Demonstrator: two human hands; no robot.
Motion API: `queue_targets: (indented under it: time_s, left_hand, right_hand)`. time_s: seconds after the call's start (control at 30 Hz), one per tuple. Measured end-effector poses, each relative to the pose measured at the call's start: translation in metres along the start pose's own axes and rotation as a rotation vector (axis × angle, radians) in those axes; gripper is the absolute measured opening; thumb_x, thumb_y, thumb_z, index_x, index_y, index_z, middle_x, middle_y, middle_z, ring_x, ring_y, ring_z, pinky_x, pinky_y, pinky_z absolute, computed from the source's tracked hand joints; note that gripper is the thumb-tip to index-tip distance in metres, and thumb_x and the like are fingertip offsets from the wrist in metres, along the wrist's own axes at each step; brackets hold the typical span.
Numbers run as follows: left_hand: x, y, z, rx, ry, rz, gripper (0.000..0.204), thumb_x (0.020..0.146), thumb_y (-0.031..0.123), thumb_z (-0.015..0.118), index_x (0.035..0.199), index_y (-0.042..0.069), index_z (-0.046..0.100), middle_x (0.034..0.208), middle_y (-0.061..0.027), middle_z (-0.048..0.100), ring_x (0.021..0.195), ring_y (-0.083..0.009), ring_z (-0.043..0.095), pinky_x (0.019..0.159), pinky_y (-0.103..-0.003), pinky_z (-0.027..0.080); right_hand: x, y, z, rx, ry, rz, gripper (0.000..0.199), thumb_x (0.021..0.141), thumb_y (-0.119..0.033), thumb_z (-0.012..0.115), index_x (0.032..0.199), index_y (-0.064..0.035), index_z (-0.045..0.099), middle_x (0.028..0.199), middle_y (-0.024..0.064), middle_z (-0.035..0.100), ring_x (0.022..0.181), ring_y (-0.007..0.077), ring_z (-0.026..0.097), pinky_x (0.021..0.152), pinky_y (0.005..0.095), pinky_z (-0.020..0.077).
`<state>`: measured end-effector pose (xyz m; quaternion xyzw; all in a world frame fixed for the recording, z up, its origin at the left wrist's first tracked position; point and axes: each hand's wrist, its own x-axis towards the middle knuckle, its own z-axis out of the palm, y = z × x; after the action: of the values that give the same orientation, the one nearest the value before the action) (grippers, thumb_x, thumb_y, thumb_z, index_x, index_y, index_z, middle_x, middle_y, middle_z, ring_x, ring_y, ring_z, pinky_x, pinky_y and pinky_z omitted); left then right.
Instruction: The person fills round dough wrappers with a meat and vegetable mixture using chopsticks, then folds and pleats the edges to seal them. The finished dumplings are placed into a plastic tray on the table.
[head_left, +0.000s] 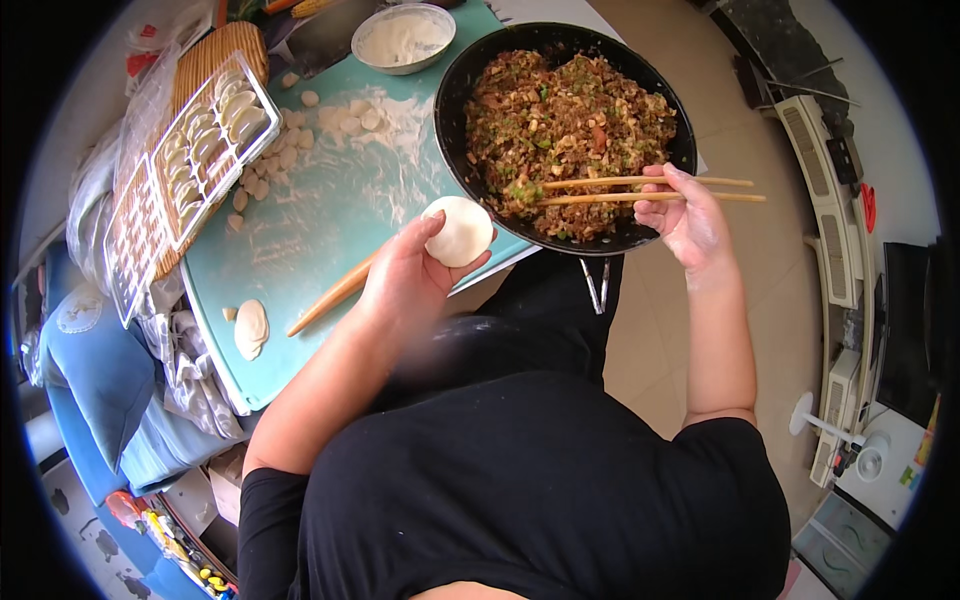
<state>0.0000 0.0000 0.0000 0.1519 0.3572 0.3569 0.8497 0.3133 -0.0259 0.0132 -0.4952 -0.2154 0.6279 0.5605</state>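
A round white dumpling wrapper point(462, 232) lies flat across the fingers of my left hand point(410, 265), the thumb resting on its edge. My right hand point(690, 220) grips a pair of wooden chopsticks point(600, 198). Their tips are in the brown and green minced filling point(570, 120), with a small clump at the ends. That filling heaps up in a black pan point(449, 130). Under my left forearm a wooden rolling pin point(335, 293) rests on the teal mat. A short stack of rolled wrappers point(251, 330) sits left of it.
The floury teal mat point(290, 225) carries several small dough pieces point(290, 140). A metal bowl of flour point(404, 40) stands at the far edge. Folded dumplings point(215, 130) fill part of a white plastic tray point(160, 215) at the left. A blue cushion point(95, 350) is beside the table.
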Motion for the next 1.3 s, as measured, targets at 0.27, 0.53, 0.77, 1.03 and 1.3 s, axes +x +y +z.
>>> queue_targets:
  time_s: [0.27,0.53,0.77,1.03,1.3]
  left_hand:
    - [0.024,0.005,0.042,-0.107,-0.004,0.029,0.040,0.096,0.028,0.031,0.120,-0.001,0.042,0.119,-0.0169,0.052,0.113,-0.0305,0.050,0.096,-0.044,0.041]
    - [0.029,0.005,0.045,-0.213,-0.016,0.044,0.049,0.097,0.034,0.019,0.118,-0.003,0.043,0.118,-0.0182,0.051,0.110,-0.0312,0.050,0.097,-0.044,0.039]
    - [0.024,0.005,0.040,-0.223,-0.052,0.061,0.049,0.097,0.034,0.021,0.121,-0.004,0.040,0.123,-0.0184,0.048,0.115,-0.0318,0.047,0.098,-0.044,0.038]
    - [0.015,0.010,0.027,-0.184,0.019,0.098,0.049,0.097,0.032,0.024,0.123,-0.006,0.038,0.125,-0.0208,0.045,0.118,-0.0319,0.044,0.101,-0.042,0.036]
    - [-0.001,0.005,-0.006,-0.174,-0.025,0.007,0.048,0.097,0.032,0.024,0.125,-0.005,0.037,0.126,-0.0225,0.045,0.115,-0.0327,0.047,0.094,-0.039,0.043]
  right_hand:
    - [-0.047,0.003,0.061,-0.286,-0.022,-0.639,0.024,0.090,-0.016,0.048,0.096,0.0046,0.057,0.077,0.0109,0.060,0.066,0.0219,0.062,0.066,0.0327,0.0533]
    - [-0.073,0.015,0.085,-1.172,-0.456,-1.285,0.019,0.071,-0.004,0.063,0.089,0.0013,0.062,0.078,0.0125,0.059,0.067,0.0261,0.059,0.059,0.0317,0.0501]
    - [-0.069,-0.001,0.064,-0.623,-0.276,-0.929,0.016,0.089,-0.007,0.045,0.095,0.0043,0.055,0.082,0.0133,0.059,0.074,0.0219,0.059,0.070,0.0338,0.0505]
    - [-0.047,0.002,0.043,-0.494,-0.001,-0.559,0.024,0.094,-0.016,0.044,0.100,0.0041,0.054,0.081,0.0115,0.059,0.071,0.0193,0.061,0.068,0.0305,0.0532]
    - [-0.034,0.024,0.040,-0.444,-0.138,-0.574,0.021,0.093,-0.012,0.045,0.098,0.0057,0.055,0.089,0.0110,0.059,0.075,0.0158,0.060,0.071,0.0288,0.0525]
